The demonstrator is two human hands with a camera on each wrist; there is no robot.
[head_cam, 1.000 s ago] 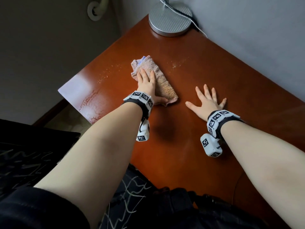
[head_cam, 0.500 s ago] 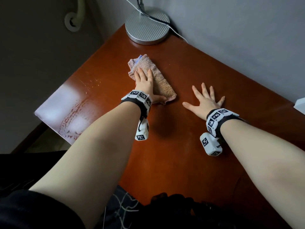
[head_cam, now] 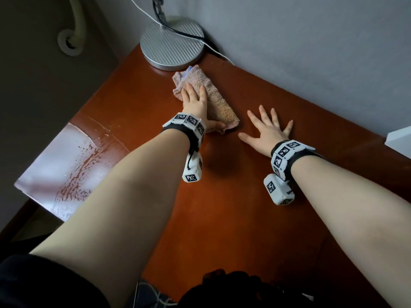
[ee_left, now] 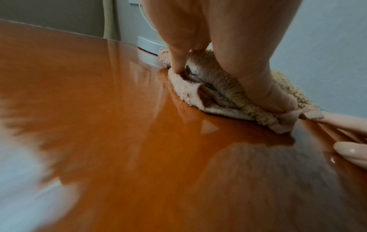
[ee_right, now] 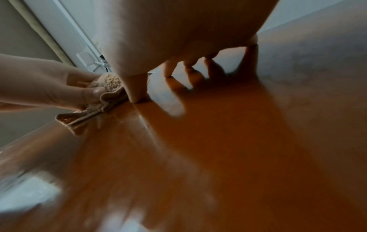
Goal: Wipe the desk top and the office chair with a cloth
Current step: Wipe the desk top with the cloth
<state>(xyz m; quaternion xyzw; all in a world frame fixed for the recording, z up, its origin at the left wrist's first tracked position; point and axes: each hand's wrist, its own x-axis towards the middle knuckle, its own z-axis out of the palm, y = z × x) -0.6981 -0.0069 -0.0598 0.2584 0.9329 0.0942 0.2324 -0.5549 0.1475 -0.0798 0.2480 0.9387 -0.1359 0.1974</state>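
From the head camera, your left hand lies flat on the folded cloth, fingers straight and pressing it to the desk top at about 12 o'clock of the desk, with the cloth's far corner just beside the lamp base. Your right hand rests at 3 o'clock of the cloth, fingers spread wide on bare wood, holding nothing. To do this stroke well, keep the whole palm bearing down evenly, work round the lamp base without snagging its cable, and overlap each pass toward the streaky corner at 8 o'clock. The office chair is out of frame; a white object at the right edge is cut off.

From the left wrist camera, the cloth sits bunched under the fingers, its folds lifting at the near edge; flatten them for fuller contact. Your fingertips are hidden behind the palm.

From the right wrist camera, the fingers stand splayed, tips on the wood. The picture is dim and smeared, so the palm may be raised slightly. The cloth shows at 10 o'clock under your other thumb.
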